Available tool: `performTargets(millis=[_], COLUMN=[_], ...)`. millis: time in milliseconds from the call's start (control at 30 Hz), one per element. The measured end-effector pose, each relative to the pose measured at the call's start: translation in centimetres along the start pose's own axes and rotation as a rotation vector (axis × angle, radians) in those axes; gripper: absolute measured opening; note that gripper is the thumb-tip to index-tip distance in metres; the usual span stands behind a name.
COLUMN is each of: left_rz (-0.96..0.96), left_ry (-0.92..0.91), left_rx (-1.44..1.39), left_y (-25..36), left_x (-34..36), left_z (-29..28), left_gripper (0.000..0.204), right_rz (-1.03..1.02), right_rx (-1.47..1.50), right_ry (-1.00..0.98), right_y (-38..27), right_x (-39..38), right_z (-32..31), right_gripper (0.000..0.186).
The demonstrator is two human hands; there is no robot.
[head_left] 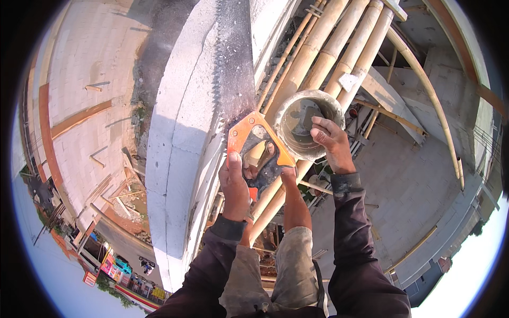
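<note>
My left hand (235, 188) grips the orange and black handle (241, 132) of a handsaw. The saw's toothed grey blade (233, 63) points up along a pale, cracked concrete ledge (175, 106). My right hand (331, 143) is over a round, cement-crusted bucket (297, 152) with grey liquid in it; its fingers are curled at the right of the opening, and whether they hold anything is hidden. The bucket stands on several bamboo poles (358, 58) to the right of the ledge.
My legs stand on the bamboo below the saw, high above open spaces. Block walls (90, 159) with timber strips lie off to the left, and grey walls (408, 196) with leaning bamboo to the right. A street with colourful stalls (116, 265) shows far down at the lower left.
</note>
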State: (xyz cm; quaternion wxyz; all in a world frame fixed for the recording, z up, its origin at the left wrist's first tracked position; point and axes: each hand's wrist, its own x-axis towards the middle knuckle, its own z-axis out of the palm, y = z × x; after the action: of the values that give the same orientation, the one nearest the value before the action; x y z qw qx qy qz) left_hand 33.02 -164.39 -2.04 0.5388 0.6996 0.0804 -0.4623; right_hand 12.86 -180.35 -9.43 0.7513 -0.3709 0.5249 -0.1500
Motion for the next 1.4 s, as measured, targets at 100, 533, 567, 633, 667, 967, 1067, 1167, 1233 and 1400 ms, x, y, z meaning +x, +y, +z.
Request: performTargets(millis=[100,533,567,633,667,967,1067,1167,1233,1400], left_rz=[-0.019,0.077,0.070,0.094,0.074,0.086,0.128,0.173,0.254,0.277], left_ry=[0.120,0.055,0.026,0.002,0.003,0.055,0.006,-0.017,-0.107,-0.146], left_rx=[0.119,0.056,0.089,0.148,0.186,0.179,-0.031,-0.018,-0.114,-0.172], left_y=[1.0,0.3,0.3,0.0,-0.2,1.9,4.4,6.2,7.0,8.4], left_x=[0.6,1.1,1.0,0.8,0.7,0.8,2.5,6.0,9.1,17.4], left_z=[1.2,0.1,0.1,0.0,-0.1,2.9,7.7,13.3,16.6,22.0], left_gripper=[0.054,0.048,0.049,0.053,0.053,0.039,0.028,0.031,0.033,0.043], right_rz=[-0.226,-0.190,-0.148,-0.124,-0.130,-0.100,-0.174,-0.177,-0.283,-0.503], right_rx=[-1.110,-0.332,-0.228,-0.015,0.091,-0.149,-0.088,0.115,0.098,-0.605], right_ry=[0.605,0.498,0.558,0.636,0.687,0.820,0.461,-0.121,-0.186,0.076], right_y=[2.6,-0.7,-1.6,-2.9,-3.5,-6.2,-8.0,-12.3,-16.0,-20.5], right_x=[8.1,12.8,13.9,16.9,19.0,20.4,11.9,7.0,8.4,19.0], right_z=[-8.3,-17.8,-18.7,-20.3,-20.8,-17.5,-9.1,-0.2,3.3,3.4], right_gripper=[0.065,0.025,0.023,0.021,0.020,0.041,0.064,0.074,0.076,0.057])
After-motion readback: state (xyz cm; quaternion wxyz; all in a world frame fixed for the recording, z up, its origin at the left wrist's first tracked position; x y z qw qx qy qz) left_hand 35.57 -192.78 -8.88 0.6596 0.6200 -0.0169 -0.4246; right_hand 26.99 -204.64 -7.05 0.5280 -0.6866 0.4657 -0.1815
